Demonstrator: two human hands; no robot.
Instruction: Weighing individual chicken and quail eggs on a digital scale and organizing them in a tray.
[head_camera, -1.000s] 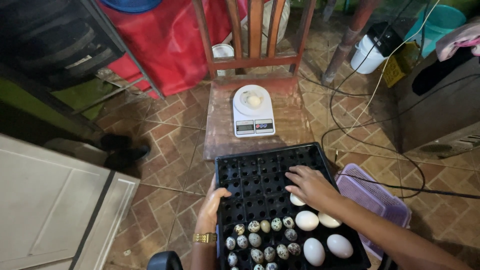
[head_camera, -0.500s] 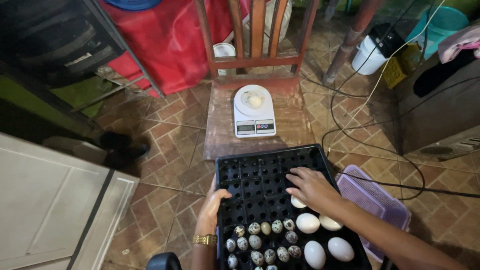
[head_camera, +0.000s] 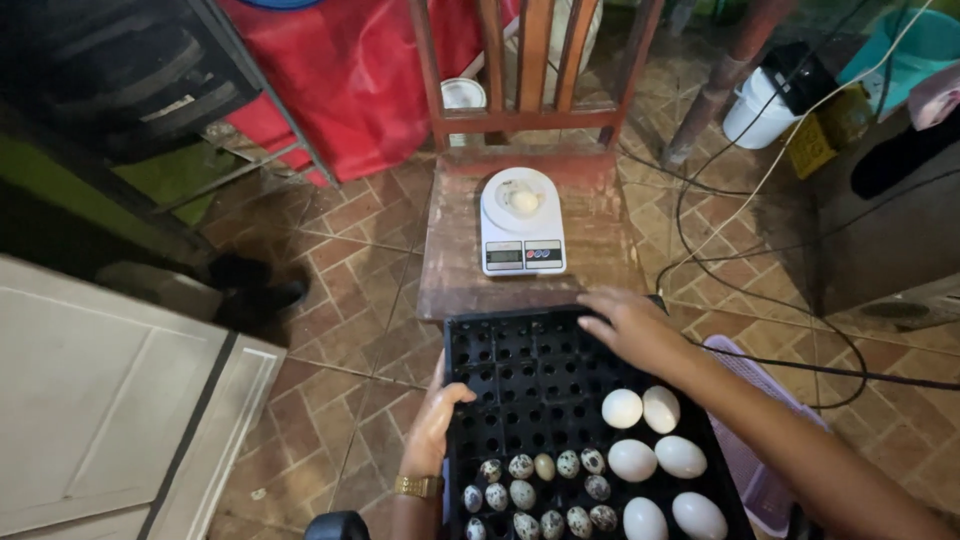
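Observation:
A black plastic egg tray fills the lower middle of the head view. My left hand grips its left edge, thumb over the rim. My right hand hovers empty over the tray's far right corner, fingers spread and pointing left. Several large white eggs sit in the tray's right cells, and several small speckled eggs fill the near left cells. Beyond the tray, a white kitchen scale with one pale egg on its plate rests on a wooden chair seat.
A lilac basket lies right of the tray. Cables trail over the brick floor at right. A red cloth hangs behind the chair, a white bucket stands at upper right, and a white panel lies at left.
My right hand has lifted off the white eggs and moved toward the tray's far right corner, leaving one more white egg uncovered. My left hand stays on the tray's edge.

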